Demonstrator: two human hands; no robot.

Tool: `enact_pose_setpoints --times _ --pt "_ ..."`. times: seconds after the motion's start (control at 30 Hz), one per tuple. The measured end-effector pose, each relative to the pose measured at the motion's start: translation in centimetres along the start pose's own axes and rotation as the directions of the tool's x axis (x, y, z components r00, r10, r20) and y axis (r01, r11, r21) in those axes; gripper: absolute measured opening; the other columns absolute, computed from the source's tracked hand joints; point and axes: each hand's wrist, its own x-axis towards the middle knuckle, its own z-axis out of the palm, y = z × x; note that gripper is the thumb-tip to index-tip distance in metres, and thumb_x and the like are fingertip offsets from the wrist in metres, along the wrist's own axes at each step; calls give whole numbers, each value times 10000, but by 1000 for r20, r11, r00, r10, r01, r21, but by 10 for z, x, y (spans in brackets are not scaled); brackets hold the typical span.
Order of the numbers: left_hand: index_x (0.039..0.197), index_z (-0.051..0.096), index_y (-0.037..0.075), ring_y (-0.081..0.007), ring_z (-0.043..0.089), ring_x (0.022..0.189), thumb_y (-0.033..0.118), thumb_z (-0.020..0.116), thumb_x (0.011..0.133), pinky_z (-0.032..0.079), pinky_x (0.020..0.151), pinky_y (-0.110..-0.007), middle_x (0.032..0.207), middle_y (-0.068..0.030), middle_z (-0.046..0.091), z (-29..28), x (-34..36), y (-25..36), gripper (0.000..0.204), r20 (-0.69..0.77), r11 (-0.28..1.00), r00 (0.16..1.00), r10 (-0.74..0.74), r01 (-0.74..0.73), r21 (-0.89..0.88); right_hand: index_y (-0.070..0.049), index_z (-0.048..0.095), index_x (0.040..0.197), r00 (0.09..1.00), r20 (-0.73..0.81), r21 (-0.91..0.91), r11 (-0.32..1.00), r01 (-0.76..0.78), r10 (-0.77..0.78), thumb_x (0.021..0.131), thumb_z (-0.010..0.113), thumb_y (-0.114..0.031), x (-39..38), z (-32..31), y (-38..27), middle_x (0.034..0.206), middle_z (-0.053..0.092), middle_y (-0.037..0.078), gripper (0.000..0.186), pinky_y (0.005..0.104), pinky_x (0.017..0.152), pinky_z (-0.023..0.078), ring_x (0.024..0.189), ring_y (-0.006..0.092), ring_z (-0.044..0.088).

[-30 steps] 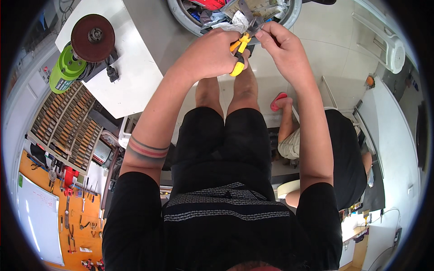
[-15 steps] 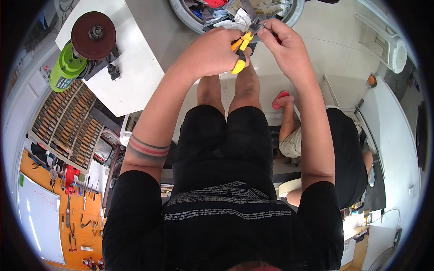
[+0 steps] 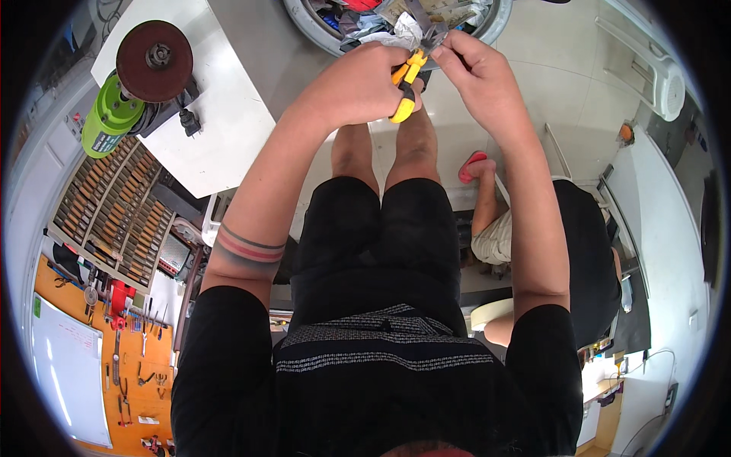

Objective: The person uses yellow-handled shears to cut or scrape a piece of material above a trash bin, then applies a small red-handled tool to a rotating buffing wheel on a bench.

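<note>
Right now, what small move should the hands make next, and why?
Perhaps ease the right hand slightly back from the pliers: the left hand holds them by their yellow handles, and their metal head sits close beside the right fingertips. Whether they touch is too small to tell.

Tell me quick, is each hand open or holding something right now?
Left hand: closed, holding yellow-and-black-handled pliers.
Right hand: curled beside the pliers' tip; can't tell whether its grip is shut on something small.
</note>
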Motion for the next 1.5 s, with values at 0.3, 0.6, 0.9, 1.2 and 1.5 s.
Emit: enact_pose_setpoints --times 0.3,0.6,0.9,1.2,1.5 --pt "1157 759 -40 -265 679 799 135 811 796 547 769 -387 897 -182 707 8 -3 -13 404 -99 997 992 77 -77 2 -24 685 1093 1000 -3 -3 1000 30 -30 1072 664 -256 2 -1 -1 772 593 128 234 366 683 479 686 228 523" --pt "1195 752 -35 -258 675 800 128 830 785 544 757 -391 957 -166 701 12 1 -13 448 -99 992 988 118 -122 -36 -36 703 1105 998 -28 -71 996 49 -51 1066 670 -250 -1 -2 -3 787 619 128 220 373 686 490 682 244 543" --pt "1138 737 -42 -268 621 757 118 821 803 529 736 -395 935 -167 676 7 0 -7 380 -121 992 987 110 -117 -53 -29 707 1110 997 -77 53 999 -1 5 1071 678 -250 -2 4 -3 755 577 63 226 320 667 465 683 140 498" --pt "1100 717 -51 -298 621 794 110 819 809 527 752 -409 932 -181 664 8 1 -9 348 -112 993 989 97 -103 -52 -38 713 1094 993 -114 109 994 4 9 1076 681 -238 -2 6 2 720 540 13 204 298 648 447 679 96 472" --pt "1088 642 -30 -274 617 825 122 806 805 535 798 -397 939 -164 665 13 -1 -13 360 -192 986 970 151 -163 -45 -16 731 1125 989 -145 163 987 -16 40 1065 707 -233 -2 2 3 728 549 -24 227 272 614 410 673 61 450"
